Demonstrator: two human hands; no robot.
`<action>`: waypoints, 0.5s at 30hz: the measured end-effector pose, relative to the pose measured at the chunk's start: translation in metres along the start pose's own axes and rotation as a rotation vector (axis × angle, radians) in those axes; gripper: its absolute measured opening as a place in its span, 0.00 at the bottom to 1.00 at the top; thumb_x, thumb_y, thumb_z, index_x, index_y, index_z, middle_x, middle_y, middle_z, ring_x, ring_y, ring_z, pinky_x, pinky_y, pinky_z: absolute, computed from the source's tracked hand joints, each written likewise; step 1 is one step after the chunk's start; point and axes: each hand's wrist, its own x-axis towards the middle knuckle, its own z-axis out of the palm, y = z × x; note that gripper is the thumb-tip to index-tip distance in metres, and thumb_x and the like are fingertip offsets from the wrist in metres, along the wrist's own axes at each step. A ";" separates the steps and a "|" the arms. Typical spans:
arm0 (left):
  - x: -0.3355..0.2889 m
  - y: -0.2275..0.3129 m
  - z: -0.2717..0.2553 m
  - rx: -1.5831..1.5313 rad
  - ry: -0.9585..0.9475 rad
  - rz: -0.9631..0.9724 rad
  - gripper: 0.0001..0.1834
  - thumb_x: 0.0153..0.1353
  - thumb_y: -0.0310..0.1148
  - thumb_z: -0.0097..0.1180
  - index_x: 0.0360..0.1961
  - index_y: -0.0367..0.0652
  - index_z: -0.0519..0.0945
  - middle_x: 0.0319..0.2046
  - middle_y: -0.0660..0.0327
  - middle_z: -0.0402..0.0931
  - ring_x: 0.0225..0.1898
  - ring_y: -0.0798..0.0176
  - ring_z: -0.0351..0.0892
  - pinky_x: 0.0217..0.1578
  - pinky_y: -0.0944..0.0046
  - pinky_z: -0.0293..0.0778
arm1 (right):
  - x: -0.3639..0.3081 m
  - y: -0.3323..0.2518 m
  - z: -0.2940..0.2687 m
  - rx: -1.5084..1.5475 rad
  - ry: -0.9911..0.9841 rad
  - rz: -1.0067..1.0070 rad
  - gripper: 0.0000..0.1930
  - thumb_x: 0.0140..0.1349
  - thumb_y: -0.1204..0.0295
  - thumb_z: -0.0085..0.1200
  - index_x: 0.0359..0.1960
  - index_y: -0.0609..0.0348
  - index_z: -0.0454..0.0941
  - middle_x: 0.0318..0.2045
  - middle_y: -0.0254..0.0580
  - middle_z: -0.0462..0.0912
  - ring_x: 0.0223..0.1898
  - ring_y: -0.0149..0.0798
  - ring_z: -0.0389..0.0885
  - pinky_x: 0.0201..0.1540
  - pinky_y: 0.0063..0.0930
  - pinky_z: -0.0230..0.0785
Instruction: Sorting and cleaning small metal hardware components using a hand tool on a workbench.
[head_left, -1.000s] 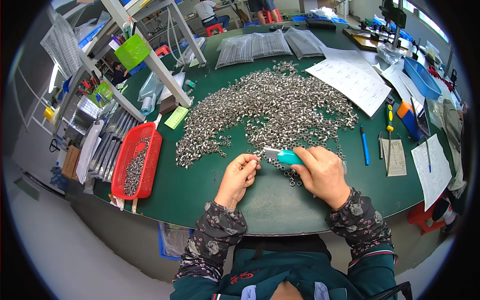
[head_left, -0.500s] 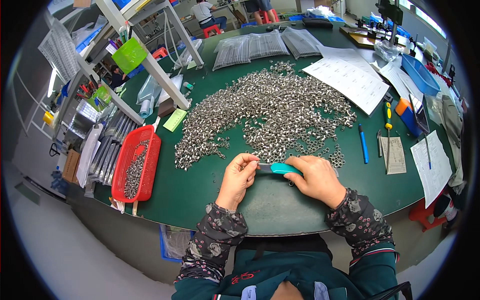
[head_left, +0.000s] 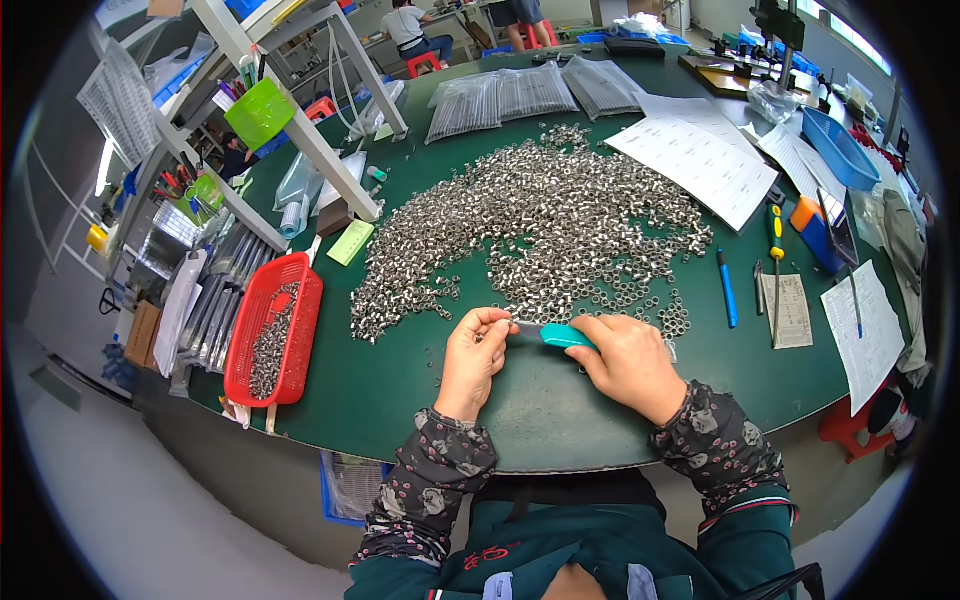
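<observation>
My right hand [head_left: 632, 362] is closed around the teal handle [head_left: 566, 338] of a knife. Its grey blade [head_left: 529, 330] points left and reaches the fingertips of my left hand [head_left: 474, 362]. There the left thumb and forefinger pinch a small metal part, mostly hidden by the fingers. Just beyond both hands spreads a wide heap of small, shiny metal rings [head_left: 540, 220] on the green table [head_left: 540, 420]. A few loose rings lie near the right hand.
A red basket [head_left: 312, 300] holding metal pieces stands at the left. Clear bags of thin rods [head_left: 500, 100] lie at the back. Paper sheets [head_left: 700, 165], a blue pen [head_left: 727, 290] and a yellow-handled screwdriver [head_left: 775, 232] are on the right. A white shelf post [head_left: 330, 165] rises at the left.
My right hand has shifted slightly left, and the knife handle is angled a little differently. The left hand keeps its pinch in nearly the same spot.
</observation>
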 end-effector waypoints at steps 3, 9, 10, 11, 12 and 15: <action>-0.001 0.001 0.002 0.011 -0.008 0.005 0.06 0.63 0.25 0.52 0.41 0.38 0.73 0.29 0.63 0.74 0.18 0.81 0.59 0.14 0.81 0.53 | -0.001 0.001 -0.001 0.011 -0.059 0.027 0.11 0.55 0.64 0.57 0.35 0.55 0.76 0.22 0.43 0.76 0.28 0.48 0.78 0.29 0.41 0.70; -0.001 0.000 0.005 0.094 -0.021 0.028 0.05 0.63 0.25 0.52 0.40 0.39 0.74 0.27 0.66 0.72 0.18 0.81 0.58 0.14 0.80 0.52 | -0.001 0.004 0.001 0.047 -0.069 0.049 0.11 0.55 0.63 0.57 0.35 0.55 0.76 0.22 0.43 0.77 0.28 0.48 0.78 0.30 0.41 0.70; -0.002 0.000 0.005 0.158 -0.036 0.046 0.05 0.63 0.25 0.52 0.39 0.39 0.74 0.26 0.66 0.71 0.18 0.81 0.58 0.14 0.80 0.52 | -0.001 0.004 0.001 0.048 -0.070 0.050 0.11 0.55 0.63 0.57 0.35 0.55 0.76 0.22 0.43 0.77 0.28 0.48 0.78 0.30 0.41 0.70; -0.003 0.001 0.006 0.158 -0.036 0.045 0.05 0.63 0.25 0.52 0.39 0.39 0.74 0.26 0.66 0.71 0.18 0.81 0.58 0.14 0.80 0.52 | -0.002 0.002 0.000 0.011 -0.019 0.010 0.11 0.54 0.65 0.58 0.35 0.56 0.76 0.22 0.42 0.76 0.27 0.47 0.78 0.29 0.40 0.70; -0.003 0.001 0.007 0.182 -0.021 0.060 0.04 0.63 0.25 0.52 0.39 0.39 0.74 0.27 0.66 0.72 0.18 0.81 0.58 0.14 0.80 0.52 | -0.002 0.001 0.000 -0.026 0.032 -0.030 0.12 0.52 0.66 0.60 0.35 0.56 0.75 0.22 0.41 0.76 0.27 0.46 0.77 0.29 0.39 0.70; -0.002 0.000 0.002 0.115 -0.004 0.026 0.04 0.64 0.26 0.52 0.39 0.39 0.74 0.28 0.64 0.73 0.18 0.81 0.58 0.14 0.80 0.52 | 0.000 -0.005 0.001 -0.122 0.142 -0.122 0.13 0.50 0.68 0.61 0.35 0.57 0.75 0.21 0.39 0.74 0.26 0.42 0.75 0.27 0.35 0.69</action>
